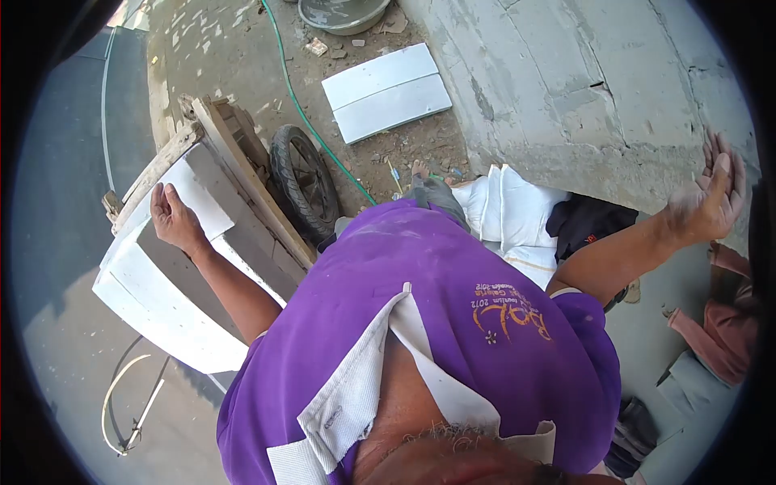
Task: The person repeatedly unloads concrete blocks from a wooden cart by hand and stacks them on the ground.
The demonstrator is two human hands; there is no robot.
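Note:
My left hand (174, 220) is raised over white rectangular blocks (194, 198) stacked in a wooden-sided cart (230, 178). Its fingers are stretched out with nothing visible in them; whether they touch a block I cannot tell. Out to the far right, in front of the grey wall (582, 89), is my right hand (715, 194). Its fingers are loosely bent and apart, and it holds nothing. Two more white blocks (388, 90) lie side by side on the ground ahead. My torso hides part of the cart's near end.
A black spoked wheel (303, 182) stands beside the cart. A green hose (295, 105) runs over the ground towards my feet. A grey basin (343, 14) sits at the top. White sacks (513, 210) and dark cloth (594, 226) lie by the wall; reddish cloth (723, 323) is at right.

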